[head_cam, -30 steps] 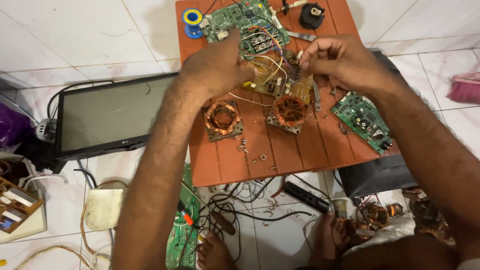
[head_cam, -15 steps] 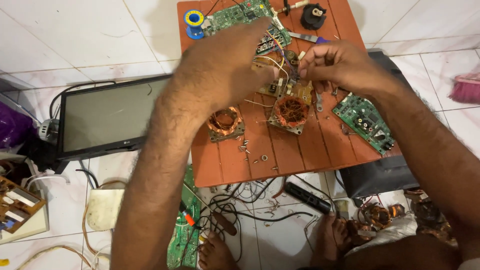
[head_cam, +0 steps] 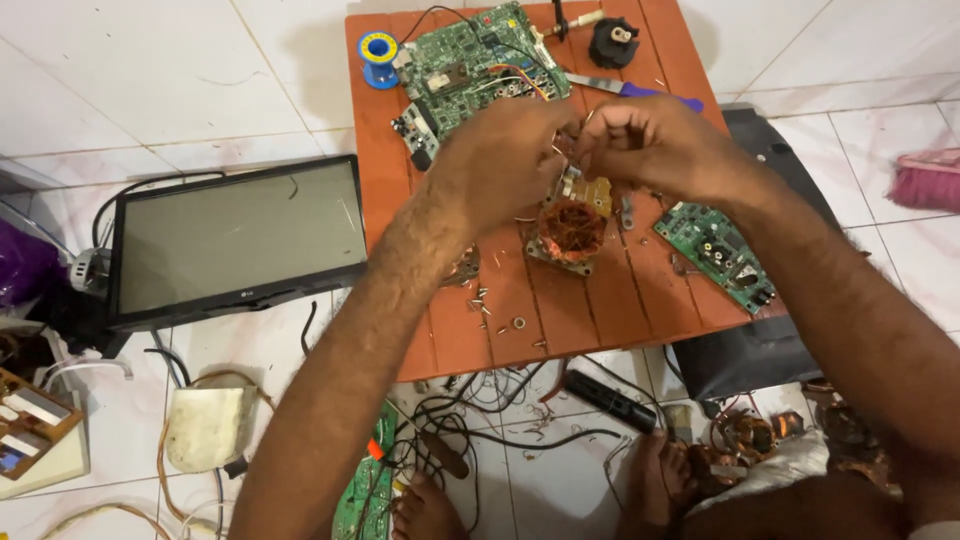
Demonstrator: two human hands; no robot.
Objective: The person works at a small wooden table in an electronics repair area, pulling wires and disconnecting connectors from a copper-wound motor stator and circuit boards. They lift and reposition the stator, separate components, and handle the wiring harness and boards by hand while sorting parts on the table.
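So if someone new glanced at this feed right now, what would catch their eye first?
Probably the two hands meeting mid-table: the left hand and right hand pinch thin wires just above a copper-wound coil on the orange slatted table. Next, the large green circuit board at the table's far edge, and the dark flat monitor lying on the white tiles to the left.

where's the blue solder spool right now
In the head view, the blue solder spool sits at the far left corner of the orange wooden table, just left of the large green circuit board, beyond the left hand.
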